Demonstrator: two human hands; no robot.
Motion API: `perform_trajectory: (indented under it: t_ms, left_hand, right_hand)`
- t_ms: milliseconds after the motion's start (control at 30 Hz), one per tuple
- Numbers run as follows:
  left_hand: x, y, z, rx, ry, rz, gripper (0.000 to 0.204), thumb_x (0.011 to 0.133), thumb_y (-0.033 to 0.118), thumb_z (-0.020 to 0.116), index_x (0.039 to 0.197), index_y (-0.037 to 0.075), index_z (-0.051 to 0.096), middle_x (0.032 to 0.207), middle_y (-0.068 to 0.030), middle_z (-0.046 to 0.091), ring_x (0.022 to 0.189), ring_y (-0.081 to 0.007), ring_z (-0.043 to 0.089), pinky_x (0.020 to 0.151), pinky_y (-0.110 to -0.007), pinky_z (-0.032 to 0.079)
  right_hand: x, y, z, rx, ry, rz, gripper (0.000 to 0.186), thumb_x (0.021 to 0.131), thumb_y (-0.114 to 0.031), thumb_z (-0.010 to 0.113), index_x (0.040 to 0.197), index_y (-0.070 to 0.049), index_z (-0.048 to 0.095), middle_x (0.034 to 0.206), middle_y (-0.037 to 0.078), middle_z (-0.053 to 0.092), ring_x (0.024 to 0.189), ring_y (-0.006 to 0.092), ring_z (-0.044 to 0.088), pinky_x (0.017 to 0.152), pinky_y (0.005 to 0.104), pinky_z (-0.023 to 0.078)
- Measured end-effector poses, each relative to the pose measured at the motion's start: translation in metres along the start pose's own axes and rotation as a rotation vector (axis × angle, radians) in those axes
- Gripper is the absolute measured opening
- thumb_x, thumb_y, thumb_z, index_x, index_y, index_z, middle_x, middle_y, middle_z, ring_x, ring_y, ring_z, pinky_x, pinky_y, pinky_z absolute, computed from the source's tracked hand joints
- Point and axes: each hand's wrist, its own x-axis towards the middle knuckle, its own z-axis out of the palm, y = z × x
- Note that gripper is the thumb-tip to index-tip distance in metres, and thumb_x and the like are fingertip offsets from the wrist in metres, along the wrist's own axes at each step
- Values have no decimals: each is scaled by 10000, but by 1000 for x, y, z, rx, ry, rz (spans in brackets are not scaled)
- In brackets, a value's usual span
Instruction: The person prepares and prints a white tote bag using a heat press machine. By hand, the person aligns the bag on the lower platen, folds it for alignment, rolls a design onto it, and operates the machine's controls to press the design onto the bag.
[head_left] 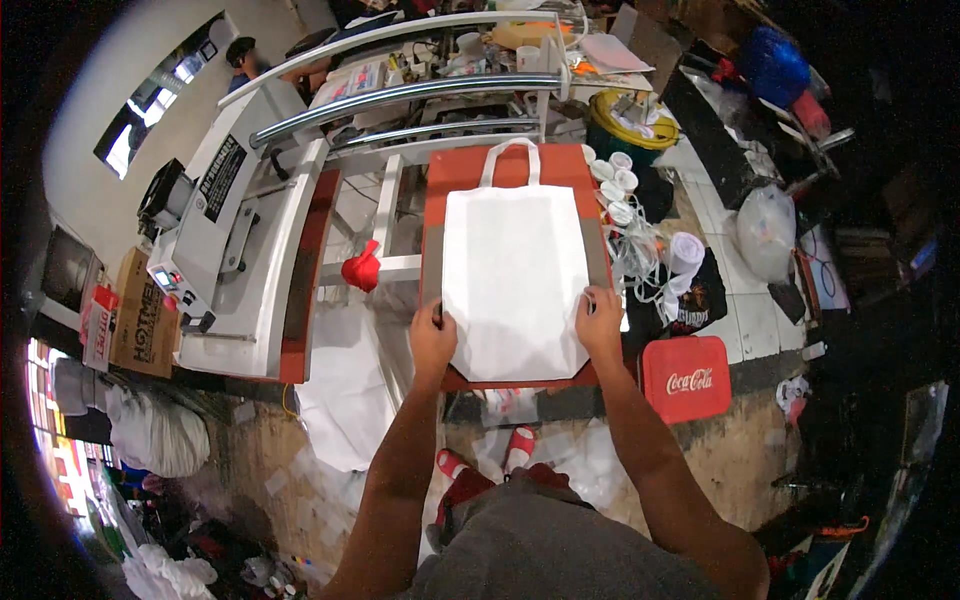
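Note:
A plain white tote bag [515,270] lies flat on a red heat press platen [436,200], its handles stretched toward the far edge. My left hand [434,338] is closed on the bag's left edge, near the lower corner. At the opposite edge my right hand [599,318] pinches the fabric at about the same height. The fingertips of both hands are partly hidden. Faint shading runs across the lower part of the bag, and its middle lies smooth.
The heat press machine [215,240] stands at the left. White bags [345,390] hang low beside the platen, near a red cloth [361,268]. Rolls and cups [620,185], a red stool [686,378] and a yellow-rimmed bucket [632,120] are at the right. Another person [243,62] is far left.

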Motion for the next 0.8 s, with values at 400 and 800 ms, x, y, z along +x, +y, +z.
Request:
perform_trajectory:
  t_ms: [400,800]
  left_hand:
    - [3,-6,4,-92,28,-77,253,883,152,649,1086,1,637,893,-149,692,812,-277,676,768,-387,532]
    - [-223,-118,-140,-78,-74,-225,148,980,99,528,901,-19,568,696,-117,594,621,-173,566,596,-332,469]
  right_hand:
    - [6,-1,-3,82,56,1,193,856,-120,681,1007,-10,631,915,176,623,850,364,604,775,464,477]
    - [-265,71,5,120,-187,491,167,857,-96,567,952,7,658,880,180,649,849,363,626,766,433,506]
